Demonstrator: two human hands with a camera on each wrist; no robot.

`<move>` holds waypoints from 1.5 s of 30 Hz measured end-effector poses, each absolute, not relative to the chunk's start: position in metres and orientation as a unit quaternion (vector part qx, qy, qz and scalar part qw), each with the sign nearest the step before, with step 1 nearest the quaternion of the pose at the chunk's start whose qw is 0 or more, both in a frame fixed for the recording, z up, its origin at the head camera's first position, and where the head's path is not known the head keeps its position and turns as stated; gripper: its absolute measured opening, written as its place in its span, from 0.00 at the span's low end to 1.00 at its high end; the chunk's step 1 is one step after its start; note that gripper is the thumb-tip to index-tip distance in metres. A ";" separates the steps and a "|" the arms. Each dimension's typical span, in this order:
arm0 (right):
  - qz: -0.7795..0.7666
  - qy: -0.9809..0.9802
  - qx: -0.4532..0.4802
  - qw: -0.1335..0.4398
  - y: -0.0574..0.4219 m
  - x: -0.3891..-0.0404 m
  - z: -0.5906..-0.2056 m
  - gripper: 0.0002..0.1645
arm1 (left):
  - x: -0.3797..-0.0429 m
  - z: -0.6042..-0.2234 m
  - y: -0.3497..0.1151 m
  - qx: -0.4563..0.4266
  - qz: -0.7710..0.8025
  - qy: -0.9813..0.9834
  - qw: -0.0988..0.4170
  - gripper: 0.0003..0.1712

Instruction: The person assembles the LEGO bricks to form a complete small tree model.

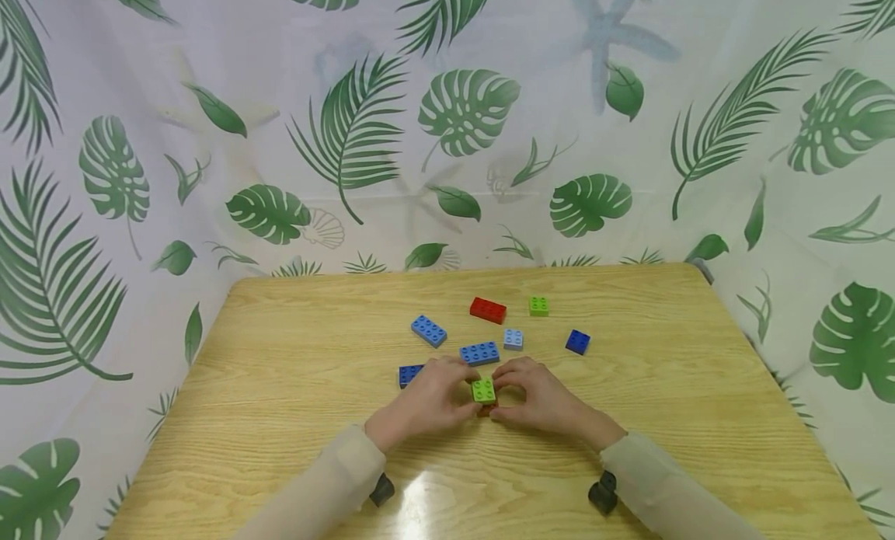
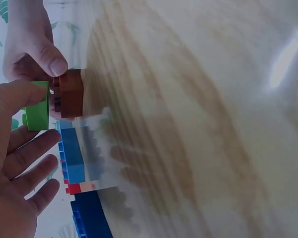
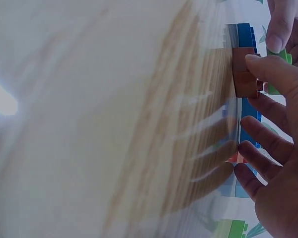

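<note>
Just above a reddish-brown toy building brick [image 1: 485,410], my left hand [image 1: 437,392] pinches a lime-green two-by-two brick [image 1: 483,391] between thumb and fingers. In the left wrist view a narrow gap shows between the green brick [image 2: 38,115] and the studs of the brown brick [image 2: 72,94]. My right hand [image 1: 541,396] pinches the sides of the brown brick, which sits on the table. From the right wrist, the thumb lies at the upper edge of the brown brick [image 3: 245,74] and the other fingers spread loosely.
Beyond my hands lie a dark blue brick [image 1: 409,375], two mid-blue long bricks [image 1: 429,331], [image 1: 478,353], a light blue brick [image 1: 513,339] and a red brick [image 1: 488,310]. Farther right are another green brick [image 1: 538,306] and a small dark blue brick [image 1: 577,342]. A leaf-patterned cloth [image 1: 461,206] hangs behind the table [image 1: 294,322].
</note>
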State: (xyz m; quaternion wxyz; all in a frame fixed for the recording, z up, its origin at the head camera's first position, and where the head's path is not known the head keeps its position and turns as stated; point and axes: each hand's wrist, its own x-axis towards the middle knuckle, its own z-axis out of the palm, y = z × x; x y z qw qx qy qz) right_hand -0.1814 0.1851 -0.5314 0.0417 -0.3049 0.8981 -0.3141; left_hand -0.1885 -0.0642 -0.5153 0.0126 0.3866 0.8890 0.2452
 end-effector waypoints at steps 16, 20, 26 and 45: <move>-0.309 0.899 -0.308 0.033 0.187 -0.181 -0.535 0.22 | -0.184 -0.520 -0.059 0.392 0.280 0.876 0.028 0.18; -0.309 0.900 -0.305 0.035 0.186 -0.181 -0.536 0.23 | -0.184 -0.520 -0.058 0.389 0.279 0.877 0.031 0.19; -0.313 0.897 -0.310 0.028 0.186 -0.180 -0.536 0.24 | -0.182 -0.520 -0.056 0.395 0.272 0.877 0.015 0.19; -0.320 0.896 -0.304 0.041 0.184 -0.180 -0.529 0.18 | -0.180 -0.522 -0.053 0.370 0.298 0.879 0.030 0.15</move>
